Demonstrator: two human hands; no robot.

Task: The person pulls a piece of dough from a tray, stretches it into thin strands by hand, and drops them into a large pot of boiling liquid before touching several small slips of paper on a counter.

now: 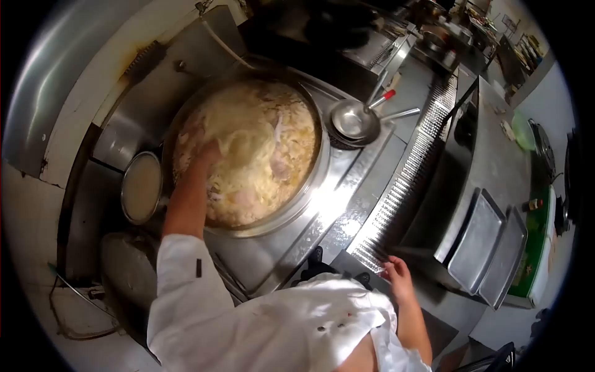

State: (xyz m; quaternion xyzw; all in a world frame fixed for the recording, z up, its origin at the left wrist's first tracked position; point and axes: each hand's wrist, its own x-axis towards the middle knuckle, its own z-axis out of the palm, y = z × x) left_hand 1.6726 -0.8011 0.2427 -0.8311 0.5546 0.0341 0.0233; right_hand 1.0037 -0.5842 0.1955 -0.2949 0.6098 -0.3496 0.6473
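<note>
A large round pot (313, 186) holds pale yellowish broth with lumps, and steam hangs over it. My left hand (209, 152) reaches over the near left part of the pot. Steam blurs its fingers, and a pale round shape beside it is too hazy to name. My right hand (396, 271) hangs low beside my white jacket (291, 322), its fingers loosely curled and apart, with nothing visible in them. The nearest thing to it is the perforated metal drain grate (396, 204).
Left of the pot stands a smaller container (142, 188) of cloudy liquid. Metal strainers or ladles (355, 119) rest stacked on the stove's right edge. Metal trays (476, 242) lie on the steel counter (502, 167) at right. A green bowl (524, 131) sits farther back.
</note>
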